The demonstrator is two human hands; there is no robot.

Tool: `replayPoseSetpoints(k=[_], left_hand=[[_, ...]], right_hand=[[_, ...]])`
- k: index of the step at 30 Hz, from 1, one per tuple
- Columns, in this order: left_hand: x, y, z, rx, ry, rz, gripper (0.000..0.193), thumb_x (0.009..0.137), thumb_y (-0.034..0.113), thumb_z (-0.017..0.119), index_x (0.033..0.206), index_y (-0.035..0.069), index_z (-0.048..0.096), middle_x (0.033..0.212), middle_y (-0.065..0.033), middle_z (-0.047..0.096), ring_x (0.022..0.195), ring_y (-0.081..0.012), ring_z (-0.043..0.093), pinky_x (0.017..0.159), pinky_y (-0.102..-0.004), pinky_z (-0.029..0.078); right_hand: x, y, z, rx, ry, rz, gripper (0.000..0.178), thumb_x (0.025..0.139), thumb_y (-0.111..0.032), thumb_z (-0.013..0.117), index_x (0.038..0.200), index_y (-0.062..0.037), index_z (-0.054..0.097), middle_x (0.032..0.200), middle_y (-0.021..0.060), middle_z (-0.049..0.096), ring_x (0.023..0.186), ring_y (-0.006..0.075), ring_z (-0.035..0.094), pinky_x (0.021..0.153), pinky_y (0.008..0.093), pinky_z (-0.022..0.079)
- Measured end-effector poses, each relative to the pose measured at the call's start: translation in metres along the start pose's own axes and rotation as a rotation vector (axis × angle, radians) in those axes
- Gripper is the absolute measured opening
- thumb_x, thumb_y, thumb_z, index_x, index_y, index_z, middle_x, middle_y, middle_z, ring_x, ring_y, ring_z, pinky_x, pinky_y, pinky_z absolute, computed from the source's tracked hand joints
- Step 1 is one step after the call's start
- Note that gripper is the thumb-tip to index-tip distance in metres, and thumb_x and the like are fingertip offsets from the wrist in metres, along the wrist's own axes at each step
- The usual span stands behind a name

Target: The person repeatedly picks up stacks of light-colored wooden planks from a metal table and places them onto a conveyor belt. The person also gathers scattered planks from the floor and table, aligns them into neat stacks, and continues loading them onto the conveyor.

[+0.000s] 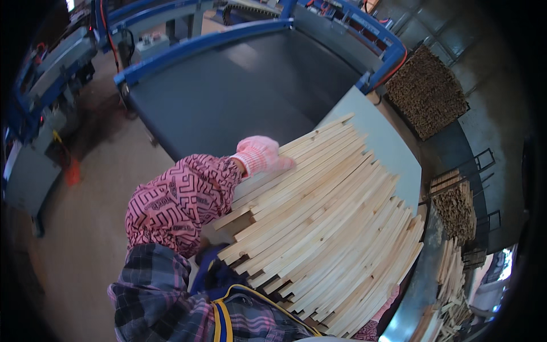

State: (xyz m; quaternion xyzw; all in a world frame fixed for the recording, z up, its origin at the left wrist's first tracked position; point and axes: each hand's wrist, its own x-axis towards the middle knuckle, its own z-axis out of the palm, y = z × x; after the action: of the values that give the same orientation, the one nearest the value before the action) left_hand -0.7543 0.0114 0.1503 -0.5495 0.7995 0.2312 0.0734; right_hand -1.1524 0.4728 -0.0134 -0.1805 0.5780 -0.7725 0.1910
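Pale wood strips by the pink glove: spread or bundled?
Spread: the wooden strips lie side by side, ends staggered, no band visible; the left hand touches their left side.

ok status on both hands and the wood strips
Left hand, pink-gloved, at strips' left edge; right hand at right edge, mostly hidden, grip unclear. Wood strips side by side, ends uneven. Pale board by far ends.

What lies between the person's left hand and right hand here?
In the head view, a spread of pale wooden strips fills the stretch between the left hand and right hand.
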Motion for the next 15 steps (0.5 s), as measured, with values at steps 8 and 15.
replayPoseSetpoints(k=[8, 15], left_hand=[[-0.048, -0.089, -0.070, 0.066, 0.410, -0.301, 0.071, 0.088, 0.067, 0.055, 0.107, 0.001, 0.074, 0.110, -0.0178, 0.071, 0.104, -0.0320, 0.069, 0.089, -0.0435, 0.052], [-0.029, -0.142, -0.043, 0.157, 0.855, -0.245, 0.070, 0.092, 0.060, 0.051, 0.143, 0.011, 0.048, 0.143, -0.0155, 0.050, 0.133, -0.0328, 0.046, 0.111, -0.0430, 0.037]], right_hand=[[0.042, -0.025, 0.262, 0.454, -0.538, 0.455, 0.077, 0.096, -0.059, 0.044, 0.149, -0.0041, 0.040, 0.144, 0.0191, 0.051, 0.128, 0.0364, 0.053, 0.111, 0.0472, 0.042], [0.125, 0.032, 0.371, 0.160, -0.431, 0.171, 0.057, 0.099, -0.045, 0.052, 0.137, -0.0027, 0.053, 0.129, 0.0158, 0.062, 0.121, 0.0290, 0.058, 0.104, 0.0398, 0.046]])
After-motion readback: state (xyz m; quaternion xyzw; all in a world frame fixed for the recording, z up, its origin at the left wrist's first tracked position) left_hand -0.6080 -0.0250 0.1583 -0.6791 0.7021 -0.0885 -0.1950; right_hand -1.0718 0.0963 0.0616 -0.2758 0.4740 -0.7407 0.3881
